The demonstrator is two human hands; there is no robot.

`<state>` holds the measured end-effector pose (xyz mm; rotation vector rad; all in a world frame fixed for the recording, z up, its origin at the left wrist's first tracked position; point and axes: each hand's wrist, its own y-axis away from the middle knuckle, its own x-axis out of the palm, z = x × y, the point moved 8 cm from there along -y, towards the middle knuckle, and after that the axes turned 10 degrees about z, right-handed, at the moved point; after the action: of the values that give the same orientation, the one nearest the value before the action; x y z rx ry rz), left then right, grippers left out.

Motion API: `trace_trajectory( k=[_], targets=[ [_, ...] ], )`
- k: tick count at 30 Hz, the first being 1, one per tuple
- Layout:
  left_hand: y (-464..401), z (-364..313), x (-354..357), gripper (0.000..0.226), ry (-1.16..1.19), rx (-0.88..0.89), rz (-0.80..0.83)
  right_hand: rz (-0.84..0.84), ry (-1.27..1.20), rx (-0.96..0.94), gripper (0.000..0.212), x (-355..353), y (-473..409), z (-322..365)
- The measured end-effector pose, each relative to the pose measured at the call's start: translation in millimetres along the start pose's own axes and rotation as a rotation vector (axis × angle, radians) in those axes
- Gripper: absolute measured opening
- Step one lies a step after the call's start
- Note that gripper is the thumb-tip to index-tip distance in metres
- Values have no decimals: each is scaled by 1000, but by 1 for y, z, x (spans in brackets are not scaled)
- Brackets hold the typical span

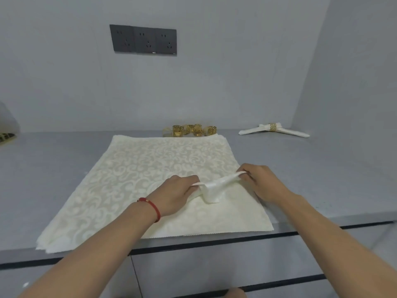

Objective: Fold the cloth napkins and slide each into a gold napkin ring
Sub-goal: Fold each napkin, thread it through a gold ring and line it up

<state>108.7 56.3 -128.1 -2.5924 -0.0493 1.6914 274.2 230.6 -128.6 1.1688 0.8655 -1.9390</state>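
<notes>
A stack of cream patterned cloth napkins (137, 175) lies flat on the grey counter (51, 168). My left hand (178, 194) and my right hand (262, 183) each pinch one end of a lifted fold (214, 188) of the top napkin, stretched between them just above the stack. Several gold napkin rings (189, 130) stand in a cluster behind the stack's far edge. A finished rolled napkin (285, 131) in a gold ring (272, 127) lies at the back right.
A dark socket panel (143, 39) is on the back wall. A side wall (354, 61) closes the counter on the right. A pale object (7, 123) sits at the far left edge. Drawer fronts (214, 265) run below the counter's front edge.
</notes>
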Motion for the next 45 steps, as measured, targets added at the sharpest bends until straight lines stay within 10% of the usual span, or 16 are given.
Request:
trace_trajectory(
  k=[16, 29, 39, 45],
  targets=[
    [118, 49, -34, 32, -631, -353, 71, 339, 66, -355, 25, 41, 81, 138],
    [112, 44, -32, 33, -18, -119, -79, 256, -459, -64, 33, 12, 78, 130],
    [117, 83, -49, 2, 572, -383, -56, 351, -654, -133, 35, 14, 4, 137],
    [48, 145, -82, 32, 374, -448, -143, 398, -587, 324, 29, 59, -95, 77]
  ],
)
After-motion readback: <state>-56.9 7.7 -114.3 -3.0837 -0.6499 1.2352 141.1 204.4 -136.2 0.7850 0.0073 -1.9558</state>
